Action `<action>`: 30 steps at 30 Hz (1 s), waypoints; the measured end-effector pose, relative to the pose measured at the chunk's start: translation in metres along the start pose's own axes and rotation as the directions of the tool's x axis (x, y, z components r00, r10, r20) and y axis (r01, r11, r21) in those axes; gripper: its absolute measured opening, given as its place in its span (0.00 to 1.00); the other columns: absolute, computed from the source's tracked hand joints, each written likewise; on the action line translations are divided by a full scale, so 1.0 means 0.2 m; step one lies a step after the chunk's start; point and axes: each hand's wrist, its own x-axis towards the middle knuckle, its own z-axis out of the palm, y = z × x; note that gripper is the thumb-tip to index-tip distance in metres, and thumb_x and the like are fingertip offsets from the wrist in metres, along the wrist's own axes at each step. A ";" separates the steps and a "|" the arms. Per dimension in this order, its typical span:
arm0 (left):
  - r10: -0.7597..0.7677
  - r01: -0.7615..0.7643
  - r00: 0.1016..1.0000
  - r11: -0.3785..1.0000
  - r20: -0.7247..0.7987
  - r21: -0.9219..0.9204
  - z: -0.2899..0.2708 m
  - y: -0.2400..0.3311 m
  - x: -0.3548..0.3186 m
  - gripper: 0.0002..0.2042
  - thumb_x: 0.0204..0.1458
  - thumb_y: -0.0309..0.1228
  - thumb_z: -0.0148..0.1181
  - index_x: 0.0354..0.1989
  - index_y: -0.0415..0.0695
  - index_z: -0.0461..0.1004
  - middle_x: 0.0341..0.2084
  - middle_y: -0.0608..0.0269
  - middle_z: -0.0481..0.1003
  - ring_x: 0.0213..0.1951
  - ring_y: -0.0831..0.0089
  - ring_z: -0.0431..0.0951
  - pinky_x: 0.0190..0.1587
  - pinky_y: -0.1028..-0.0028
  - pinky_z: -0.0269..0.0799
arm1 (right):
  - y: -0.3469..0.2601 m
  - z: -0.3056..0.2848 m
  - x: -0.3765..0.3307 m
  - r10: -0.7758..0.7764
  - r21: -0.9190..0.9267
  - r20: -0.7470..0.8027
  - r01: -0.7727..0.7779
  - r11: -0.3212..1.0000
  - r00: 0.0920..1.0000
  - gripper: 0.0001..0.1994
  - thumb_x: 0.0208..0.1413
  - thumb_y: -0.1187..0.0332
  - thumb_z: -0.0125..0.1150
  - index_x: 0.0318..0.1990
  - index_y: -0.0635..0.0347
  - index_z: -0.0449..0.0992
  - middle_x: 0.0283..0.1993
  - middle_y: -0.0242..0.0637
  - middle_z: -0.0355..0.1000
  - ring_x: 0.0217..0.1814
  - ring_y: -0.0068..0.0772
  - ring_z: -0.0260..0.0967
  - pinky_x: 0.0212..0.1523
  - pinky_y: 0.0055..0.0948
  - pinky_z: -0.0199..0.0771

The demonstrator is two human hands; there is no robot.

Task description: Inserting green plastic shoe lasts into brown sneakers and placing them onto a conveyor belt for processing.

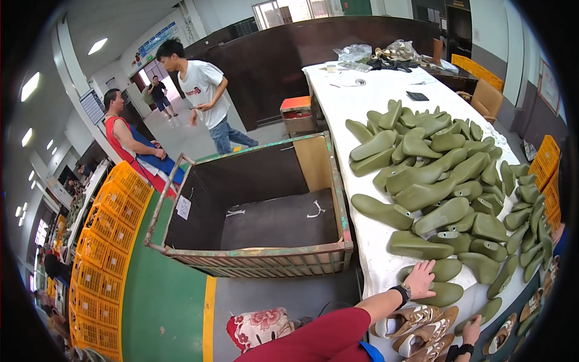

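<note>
My left hand [420,279], a dark band on its wrist, rests with spread fingers across two olive-green shoe lasts, an upper one [447,269] and a lower one [445,294]. Farther right and lower, my right hand [472,330] is closed about the near end of another green last [490,309]; its fingers are partly hidden. Between my forearms stand brown-and-white sneakers [416,320] in a row. Beyond my hands, a big heap of green lasts [434,163] covers the white-topped table [332,90].
An empty-looking metal cart [253,250] with dark walls adjoins the table's left side. Orange crates [105,259] are stacked at far left, others [546,157] at right. One person in white [205,90] walks behind the cart; another in red and blue [132,145] stands nearby. A floral cushion [262,329] lies below.
</note>
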 end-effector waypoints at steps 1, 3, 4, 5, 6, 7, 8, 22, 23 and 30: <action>0.003 -0.003 1.000 1.000 -0.018 0.010 0.00 0.00 0.00 0.29 0.35 0.51 0.60 0.38 0.37 0.72 0.56 0.38 0.56 0.57 0.47 0.54 0.59 0.57 0.48 | 0.00 0.00 0.00 -0.010 0.004 -0.002 0.010 1.000 1.000 0.12 0.48 0.70 0.50 0.40 0.52 0.58 0.29 0.54 0.69 0.35 0.60 0.67 0.34 0.50 0.64; 0.000 0.000 0.999 1.000 -0.038 0.010 0.02 0.00 0.00 0.27 0.35 0.51 0.61 0.36 0.37 0.72 0.56 0.39 0.56 0.57 0.48 0.55 0.58 0.57 0.49 | 0.01 0.01 0.01 -0.018 0.007 0.000 0.018 1.000 1.000 0.13 0.49 0.69 0.51 0.42 0.51 0.58 0.29 0.54 0.69 0.35 0.60 0.67 0.34 0.50 0.64; 0.004 -0.004 0.998 1.000 -0.064 0.010 0.01 0.00 0.00 0.26 0.35 0.50 0.62 0.34 0.37 0.72 0.56 0.40 0.57 0.57 0.48 0.55 0.58 0.57 0.50 | 0.02 0.01 0.01 -0.027 0.005 -0.002 0.027 1.000 1.000 0.13 0.49 0.69 0.51 0.42 0.51 0.58 0.29 0.54 0.70 0.35 0.60 0.67 0.34 0.50 0.64; 0.011 -0.010 0.998 1.000 -0.065 0.014 0.01 0.00 0.00 0.26 0.35 0.50 0.62 0.34 0.38 0.72 0.56 0.40 0.57 0.56 0.48 0.56 0.58 0.57 0.50 | 0.03 0.01 0.01 -0.036 0.004 -0.005 0.036 0.999 0.999 0.13 0.49 0.69 0.51 0.42 0.51 0.58 0.29 0.54 0.70 0.35 0.60 0.67 0.35 0.50 0.64; 0.013 -0.013 0.998 1.000 -0.061 0.013 0.02 0.01 0.00 0.26 0.35 0.50 0.62 0.34 0.38 0.72 0.56 0.40 0.57 0.56 0.48 0.56 0.58 0.57 0.50 | 0.04 0.01 0.00 -0.032 0.004 -0.004 0.032 0.999 0.999 0.13 0.49 0.69 0.51 0.42 0.51 0.58 0.29 0.54 0.70 0.35 0.60 0.67 0.35 0.50 0.64; 0.004 -0.003 0.999 1.000 -0.033 0.023 0.01 0.01 0.00 0.27 0.36 0.51 0.61 0.35 0.38 0.72 0.56 0.40 0.56 0.57 0.49 0.55 0.58 0.58 0.49 | 0.03 0.01 -0.01 -0.027 0.009 -0.002 0.027 1.000 1.000 0.13 0.49 0.69 0.51 0.42 0.51 0.58 0.29 0.54 0.70 0.35 0.60 0.67 0.35 0.50 0.64; -0.006 0.006 1.000 0.999 -0.003 0.034 0.01 0.00 -0.01 0.28 0.36 0.52 0.59 0.37 0.38 0.73 0.56 0.40 0.56 0.57 0.49 0.54 0.58 0.58 0.49 | 0.02 0.01 -0.01 -0.021 0.014 0.000 0.021 1.000 1.000 0.13 0.50 0.69 0.51 0.42 0.51 0.58 0.30 0.54 0.69 0.35 0.60 0.67 0.35 0.50 0.64; 0.020 -0.016 0.998 0.997 -0.058 0.074 0.01 0.01 0.00 0.27 0.36 0.51 0.60 0.36 0.38 0.74 0.55 0.40 0.57 0.55 0.51 0.57 0.57 0.59 0.51 | -0.06 -0.05 -0.03 0.040 0.002 0.008 -0.040 0.999 0.999 0.12 0.50 0.68 0.51 0.41 0.52 0.59 0.30 0.53 0.71 0.35 0.58 0.68 0.35 0.50 0.65; 0.030 -0.026 0.997 0.998 -0.065 0.060 0.01 0.00 0.00 0.27 0.36 0.51 0.60 0.35 0.38 0.74 0.55 0.40 0.58 0.55 0.51 0.57 0.56 0.60 0.51 | -0.04 -0.03 -0.02 0.041 0.002 0.004 -0.041 0.999 0.999 0.12 0.50 0.68 0.51 0.41 0.52 0.59 0.30 0.53 0.71 0.35 0.58 0.68 0.35 0.50 0.65; 0.034 -0.029 0.996 0.998 -0.087 0.054 0.02 0.01 -0.01 0.26 0.35 0.51 0.61 0.33 0.38 0.74 0.54 0.41 0.58 0.55 0.51 0.57 0.56 0.60 0.52 | -0.07 -0.04 -0.04 0.030 -0.018 0.009 -0.030 0.999 1.000 0.12 0.49 0.68 0.51 0.41 0.51 0.59 0.30 0.53 0.71 0.36 0.58 0.68 0.35 0.50 0.66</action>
